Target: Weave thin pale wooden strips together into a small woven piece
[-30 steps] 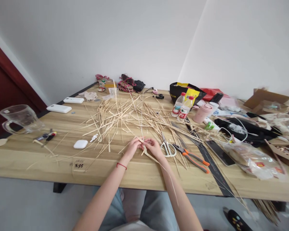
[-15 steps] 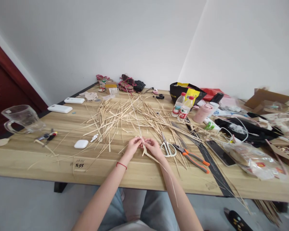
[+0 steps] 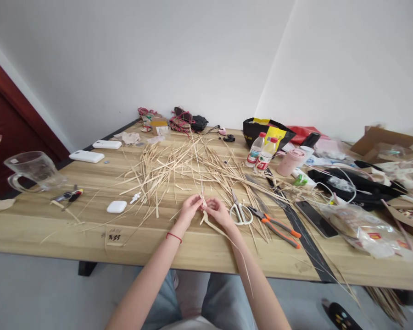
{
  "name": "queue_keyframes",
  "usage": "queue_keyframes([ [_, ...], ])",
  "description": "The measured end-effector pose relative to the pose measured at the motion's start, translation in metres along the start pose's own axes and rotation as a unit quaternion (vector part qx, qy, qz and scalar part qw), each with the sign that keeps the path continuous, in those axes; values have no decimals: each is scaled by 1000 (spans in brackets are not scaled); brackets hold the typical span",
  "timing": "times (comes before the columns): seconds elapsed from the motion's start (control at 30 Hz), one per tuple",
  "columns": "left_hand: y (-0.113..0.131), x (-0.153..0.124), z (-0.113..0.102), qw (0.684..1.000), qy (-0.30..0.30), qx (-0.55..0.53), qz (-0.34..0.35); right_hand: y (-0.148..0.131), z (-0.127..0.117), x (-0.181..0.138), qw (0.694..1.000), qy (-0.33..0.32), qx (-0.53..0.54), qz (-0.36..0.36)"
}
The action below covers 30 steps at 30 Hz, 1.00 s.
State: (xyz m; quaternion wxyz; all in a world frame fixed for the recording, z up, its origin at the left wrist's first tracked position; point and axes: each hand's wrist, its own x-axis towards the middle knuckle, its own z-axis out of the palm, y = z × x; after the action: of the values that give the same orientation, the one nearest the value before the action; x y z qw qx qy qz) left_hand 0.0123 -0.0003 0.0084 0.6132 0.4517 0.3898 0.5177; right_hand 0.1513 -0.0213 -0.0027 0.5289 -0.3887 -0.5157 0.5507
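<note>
My left hand point(image 3: 190, 210) and my right hand point(image 3: 217, 212) meet over the near middle of the table, both with fingers pinched. Between them they hold a thin pale stick point(image 3: 198, 167) that points up and away, with a flat straw strip point(image 3: 211, 224) at its lower end. The strip's long tail hangs over my right forearm. Just how it sits around the stick is hidden by my fingers. Close to my right hand lie white-handled scissors point(image 3: 241, 213) and orange-handled pliers point(image 3: 278, 229). Loose straw strips point(image 3: 165, 167) spread in a heap beyond my hands.
A glass mug point(image 3: 32, 169), a white case point(image 3: 116, 206) and small snips point(image 3: 69, 196) lie on the left. On the right are two bottles point(image 3: 263, 156), a pink cup point(image 3: 291, 161), a phone point(image 3: 316, 219) and plastic bags point(image 3: 371, 229). A black bag point(image 3: 249, 130) stands behind.
The stick's far end has swung to the right and stands a little steeper. Both hands stay in nearly the same place, still pinching the stick and strip.
</note>
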Motion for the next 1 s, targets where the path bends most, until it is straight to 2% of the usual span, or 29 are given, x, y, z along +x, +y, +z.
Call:
queue_keyframes([
  [0.23,-4,3,-5,995,-5,-90,-38,-1,1,-1,1000,-8,-6,-20],
  [0.47,-4,6,-9,978,-89,-165,-90,-4,4,-4,999,-31,-6,-42],
  [0.63,-2,4,-8,979,-92,-152,-99,-4,3,-4,997,-52,-11,-55],
  [0.87,-5,3,-12,977,-130,-129,-112,-2,2,-4,993,-98,-19,-70],
  [1.0,-8,5,-12,976,-121,-140,-113,1,1,-3,993,-84,-23,-75],
])
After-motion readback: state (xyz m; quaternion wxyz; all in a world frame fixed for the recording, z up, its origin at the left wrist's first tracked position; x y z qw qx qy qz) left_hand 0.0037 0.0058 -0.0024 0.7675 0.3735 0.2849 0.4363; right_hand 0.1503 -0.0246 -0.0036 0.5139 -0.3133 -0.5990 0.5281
